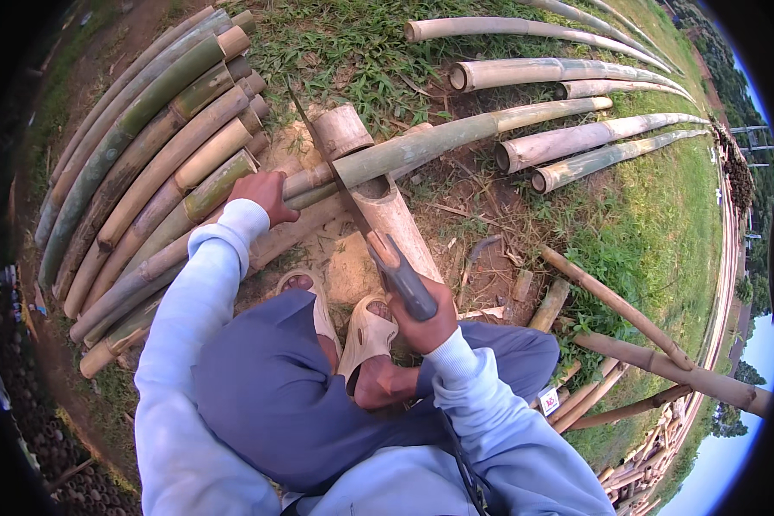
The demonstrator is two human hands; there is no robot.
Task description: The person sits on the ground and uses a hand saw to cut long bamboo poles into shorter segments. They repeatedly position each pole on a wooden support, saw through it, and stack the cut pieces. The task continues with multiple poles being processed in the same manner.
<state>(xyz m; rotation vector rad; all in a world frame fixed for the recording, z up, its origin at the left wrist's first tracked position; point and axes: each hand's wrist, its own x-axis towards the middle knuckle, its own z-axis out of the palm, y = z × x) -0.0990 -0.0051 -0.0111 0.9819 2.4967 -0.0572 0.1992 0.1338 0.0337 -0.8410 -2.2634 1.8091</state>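
Observation:
My left hand [267, 196] is closed around a long greenish bamboo pole [439, 142] that lies slantwise in front of me. In my right hand [423, 311] is the grip of a hand saw [327, 159]. Its long narrow blade crosses the pole a short way right of my left hand; how deep the teeth sit in the bamboo I cannot tell. Under the pole, a thick pale bamboo piece [396, 228] with a notch cut in it serves as a rest. Yellowish sawdust [353, 267] covers the ground by my sandals [370, 335].
Several bamboo poles [150, 129] lie side by side at the left. More poles [568, 70] stretch away at the upper right. A bamboo frame [654, 365] stands at the right, beside grass [654, 206]. Short offcuts [522, 284] lie on the soil.

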